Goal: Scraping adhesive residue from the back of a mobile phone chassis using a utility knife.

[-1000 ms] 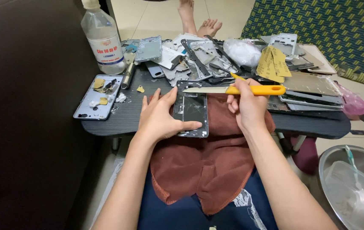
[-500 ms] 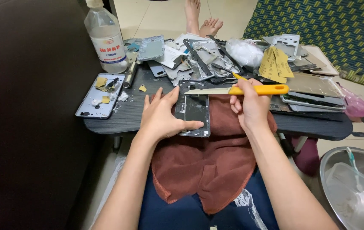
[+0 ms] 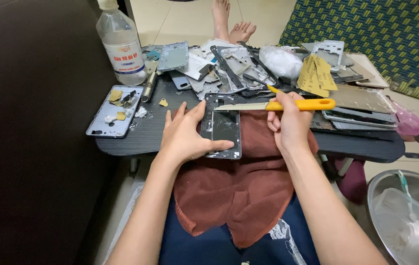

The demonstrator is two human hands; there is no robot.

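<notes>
On the brown cloth at the table's edge, her left hand lay open, pinning a cracked phone frame. Beside it, the right hand gripped a yellow-handled knife, blade over the frame. Phone parts and a bottle lay beyond.

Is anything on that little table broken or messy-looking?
Yes. The phone pinned under the left hand has a cracked dark panel. The right hand holds a yellow-handled knife over its top edge. Behind, loose phone frames and parts lie heaped at odd angles.
</notes>
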